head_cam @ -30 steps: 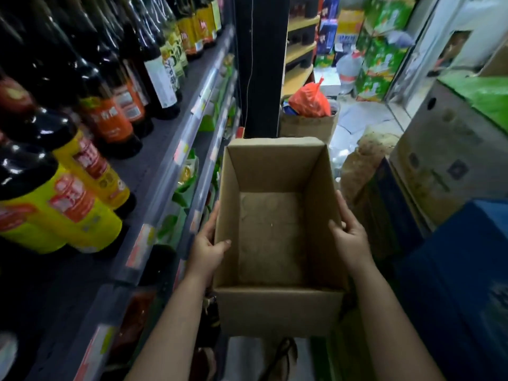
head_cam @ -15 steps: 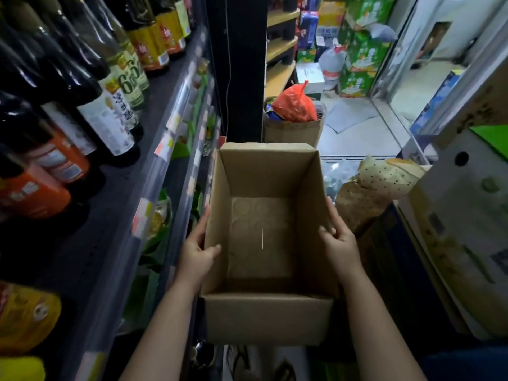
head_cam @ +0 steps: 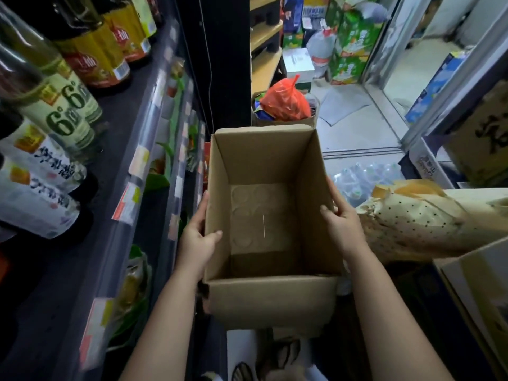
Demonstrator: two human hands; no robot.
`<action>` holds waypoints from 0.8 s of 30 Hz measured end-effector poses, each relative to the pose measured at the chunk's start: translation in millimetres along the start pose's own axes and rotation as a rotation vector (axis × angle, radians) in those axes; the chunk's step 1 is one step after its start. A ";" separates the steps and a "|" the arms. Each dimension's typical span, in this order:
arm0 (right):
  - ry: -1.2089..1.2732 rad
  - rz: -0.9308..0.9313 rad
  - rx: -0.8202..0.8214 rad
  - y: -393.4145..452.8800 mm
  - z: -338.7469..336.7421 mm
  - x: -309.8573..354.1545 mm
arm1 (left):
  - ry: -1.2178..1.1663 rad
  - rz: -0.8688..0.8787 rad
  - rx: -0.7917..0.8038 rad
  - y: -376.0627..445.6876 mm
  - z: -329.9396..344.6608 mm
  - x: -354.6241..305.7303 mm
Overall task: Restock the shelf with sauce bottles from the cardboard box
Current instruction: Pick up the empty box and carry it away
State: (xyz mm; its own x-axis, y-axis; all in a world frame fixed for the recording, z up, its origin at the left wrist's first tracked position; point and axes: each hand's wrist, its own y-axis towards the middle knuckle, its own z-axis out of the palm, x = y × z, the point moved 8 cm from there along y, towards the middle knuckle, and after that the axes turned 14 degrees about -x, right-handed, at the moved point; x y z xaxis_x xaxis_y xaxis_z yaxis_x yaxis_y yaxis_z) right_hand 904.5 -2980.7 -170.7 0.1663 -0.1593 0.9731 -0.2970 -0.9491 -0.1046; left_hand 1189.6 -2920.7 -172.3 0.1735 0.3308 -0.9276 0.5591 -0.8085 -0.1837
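Plain brown open-topped cardboard box [head_cam: 272,215] held up in the aisle by both hands, nothing inside, only round bottle imprints on its floor. Left hand [head_cam: 196,243] clamps the box's left wall, thumb hooked over the rim to the inside, fingers [head_cam: 203,200] laid together along the outside. Right hand [head_cam: 341,224] does the same on the right wall: thumb inside, fingers pressed flat against the outer face. Dark glass sauce bottles with yellow, red and white labels [head_cam: 71,105] stand on the dark metal shelf with clear price-tag rail [head_cam: 143,171] to the left, well apart from the box. Judging by the bare box, unloading looks finished and the step in hand is dealing with the empty carton. Next move likely calls for carrying it clear of the shelf and setting it down or flattening it; an orange plastic bag on a brown carton [head_cam: 284,103] and a speckled yellow paper sack [head_cam: 417,224] crowd the floor, so a free spot is needed.
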 end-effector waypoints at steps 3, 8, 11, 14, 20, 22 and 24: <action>-0.025 -0.042 0.005 33.8 11.7 18.1 | -0.023 0.028 -0.008 29.8 12.6 -17.3; -0.065 -0.097 -0.037 78.6 16.3 42.8 | -0.029 0.039 0.027 72.2 36.1 -49.9; -0.045 -0.090 -0.080 102.6 20.3 48.4 | -0.040 0.037 0.048 98.7 51.0 -66.9; -0.021 -0.047 -0.127 122.7 23.5 46.0 | -0.032 0.049 0.099 130.0 72.6 -78.3; -0.006 0.080 -0.281 181.8 24.5 28.7 | 0.024 0.040 0.292 211.4 149.6 -104.3; 0.001 0.130 -0.346 206.5 26.1 25.5 | 0.034 0.015 0.392 244.7 181.2 -113.1; 0.010 0.157 -0.381 231.7 32.0 25.0 | 0.050 0.004 0.450 277.0 208.3 -123.3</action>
State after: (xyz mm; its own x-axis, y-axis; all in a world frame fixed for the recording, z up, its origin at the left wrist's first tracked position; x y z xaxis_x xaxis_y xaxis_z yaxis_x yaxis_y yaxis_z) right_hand 869.9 -3213.3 -177.1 0.0825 -0.2893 0.9537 -0.6450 -0.7449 -0.1702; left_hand 1154.2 -3286.8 -176.5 0.2201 0.3410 -0.9139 0.1522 -0.9374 -0.3131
